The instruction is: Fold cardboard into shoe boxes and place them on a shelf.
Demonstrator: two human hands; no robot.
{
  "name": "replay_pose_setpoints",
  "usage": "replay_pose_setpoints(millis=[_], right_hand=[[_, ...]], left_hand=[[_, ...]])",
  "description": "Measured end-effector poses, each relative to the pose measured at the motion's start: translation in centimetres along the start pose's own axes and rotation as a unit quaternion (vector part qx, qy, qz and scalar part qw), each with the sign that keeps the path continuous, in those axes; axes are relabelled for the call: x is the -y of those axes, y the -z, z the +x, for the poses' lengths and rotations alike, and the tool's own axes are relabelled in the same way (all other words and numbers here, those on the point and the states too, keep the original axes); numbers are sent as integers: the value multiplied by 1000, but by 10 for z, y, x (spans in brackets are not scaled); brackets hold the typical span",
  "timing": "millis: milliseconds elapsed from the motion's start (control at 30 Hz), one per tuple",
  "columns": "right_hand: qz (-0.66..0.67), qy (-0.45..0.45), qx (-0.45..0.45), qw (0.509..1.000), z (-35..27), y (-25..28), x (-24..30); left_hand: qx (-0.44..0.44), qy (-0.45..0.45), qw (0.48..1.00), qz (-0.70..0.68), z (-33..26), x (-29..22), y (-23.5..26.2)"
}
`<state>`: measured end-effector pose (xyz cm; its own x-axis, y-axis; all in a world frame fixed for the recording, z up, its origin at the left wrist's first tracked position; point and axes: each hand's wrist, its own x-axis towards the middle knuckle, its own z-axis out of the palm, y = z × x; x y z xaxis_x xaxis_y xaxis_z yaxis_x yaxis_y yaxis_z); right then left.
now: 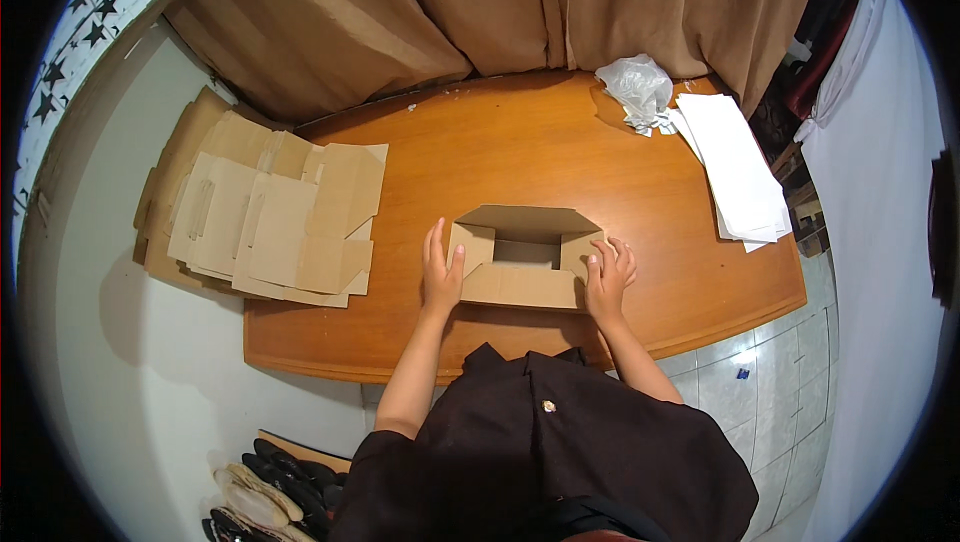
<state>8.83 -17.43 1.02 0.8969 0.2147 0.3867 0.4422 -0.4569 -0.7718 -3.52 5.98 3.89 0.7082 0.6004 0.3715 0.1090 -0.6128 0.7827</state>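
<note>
A small brown cardboard box [523, 289] stands on the wooden table in front of me. Its top flaps are partly folded inward and leave a rectangular opening in the middle, through which the inside shows. My left hand [442, 272] holds the box's left side, fingers stretched upward along it and thumb at the edge. On the opposite side, my right hand [608, 277] grips the box with bent fingers, the thumb by the right flap. The box is held between both hands; its underside is hidden.
Flattened cardboard boxes [275, 227] lie stacked on the table's left, against the wall. White paper sheets [735, 167] and a clear plastic bag [640, 84] rest at the far right. Brown curtains [500, 7] hang behind the wooden table [450, 157]. Shoes [270, 492] are at lower left.
</note>
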Motion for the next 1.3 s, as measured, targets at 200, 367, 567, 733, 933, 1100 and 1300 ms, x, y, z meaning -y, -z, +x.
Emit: replay_pose_setpoints(millis=[200,367,567,733,933,1100,1300], right_hand=[[-144,18,150,978,2,15,19],[-98,7,124,987,4,12,20],[39,-115,46,992,23,18,-5],[-38,-72,175,981,28,8,-10],[-158,-113,223,955,27,5,11],[-37,-171,157,972,33,5,-4],[229,-299,245,893,73,14,-13]], left_hand=[[41,28,999,-3,34,-4,-11],[53,37,996,-53,46,6,-23],[139,28,990,2,34,19,-11],[123,20,991,43,21,0,-10],[134,146,965,171,18,7,-17],[98,230,963,99,22,12,-13],[174,324,922,-123,46,11,17]])
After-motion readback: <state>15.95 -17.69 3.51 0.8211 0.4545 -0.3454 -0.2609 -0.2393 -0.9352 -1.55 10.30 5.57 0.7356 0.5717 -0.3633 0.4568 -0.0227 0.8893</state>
